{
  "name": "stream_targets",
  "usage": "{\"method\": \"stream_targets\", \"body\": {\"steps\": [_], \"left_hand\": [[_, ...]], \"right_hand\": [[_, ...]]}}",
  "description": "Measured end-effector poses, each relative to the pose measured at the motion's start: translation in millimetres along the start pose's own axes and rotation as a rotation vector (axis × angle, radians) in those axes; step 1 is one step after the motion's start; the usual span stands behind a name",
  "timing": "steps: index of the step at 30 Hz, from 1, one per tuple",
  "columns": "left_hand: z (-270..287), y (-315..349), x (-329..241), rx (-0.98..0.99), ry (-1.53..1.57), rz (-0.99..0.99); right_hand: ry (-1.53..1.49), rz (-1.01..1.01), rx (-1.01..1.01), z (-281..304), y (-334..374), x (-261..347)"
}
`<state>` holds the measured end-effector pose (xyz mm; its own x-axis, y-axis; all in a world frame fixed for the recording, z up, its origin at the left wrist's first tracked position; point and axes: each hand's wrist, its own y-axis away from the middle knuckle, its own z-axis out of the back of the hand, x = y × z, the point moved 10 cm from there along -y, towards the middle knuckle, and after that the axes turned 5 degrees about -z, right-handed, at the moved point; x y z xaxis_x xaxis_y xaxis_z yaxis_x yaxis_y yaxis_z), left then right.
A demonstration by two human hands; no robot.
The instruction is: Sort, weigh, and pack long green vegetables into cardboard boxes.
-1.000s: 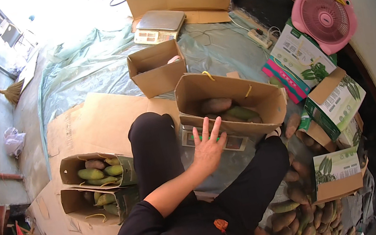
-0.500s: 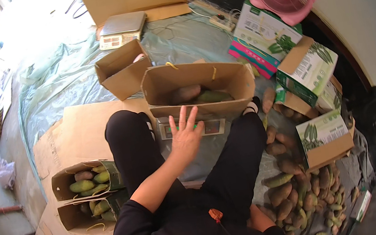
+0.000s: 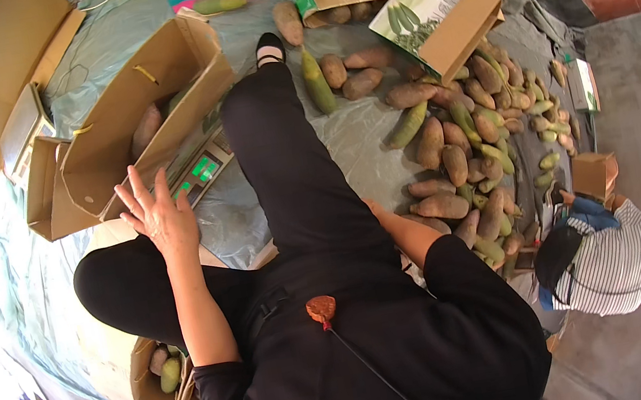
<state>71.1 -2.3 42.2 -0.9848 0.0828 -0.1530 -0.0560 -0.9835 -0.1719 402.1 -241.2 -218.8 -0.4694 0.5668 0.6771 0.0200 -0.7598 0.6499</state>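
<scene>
The left hand (image 3: 158, 214) is hovering with fingers spread wide, gripping nothing, just beside the near edge of the open cardboard box (image 3: 132, 113) sitting on the scale (image 3: 201, 169). Holding 2 mangoes, the box is probably light but floppy; lifting by its base looks safest. The right hand is hidden.

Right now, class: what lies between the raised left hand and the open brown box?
In the head view, a scale's green-lit display lies between the left hand and the brown box, which sits on that scale.
</scene>
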Motion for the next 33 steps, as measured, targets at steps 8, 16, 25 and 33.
{"method": "stream_targets", "body": {"steps": [8,16,25,33], "left_hand": [[-6,-1,0,0.014,-0.011,0.030],[-8,-6,10,0.000,-0.061,0.063],[-14,-12,8,0.091,-0.025,0.101],[-11,-14,12,0.123,-0.005,0.173]], "right_hand": [[-0.046,0.053,0.127,7,-45,-5],[0.290,0.045,-0.296,82,-143,-13],[0.168,-0.202,-0.616,172,-226,12],[0.001,-0.067,-0.596,162,-307,1]]}}
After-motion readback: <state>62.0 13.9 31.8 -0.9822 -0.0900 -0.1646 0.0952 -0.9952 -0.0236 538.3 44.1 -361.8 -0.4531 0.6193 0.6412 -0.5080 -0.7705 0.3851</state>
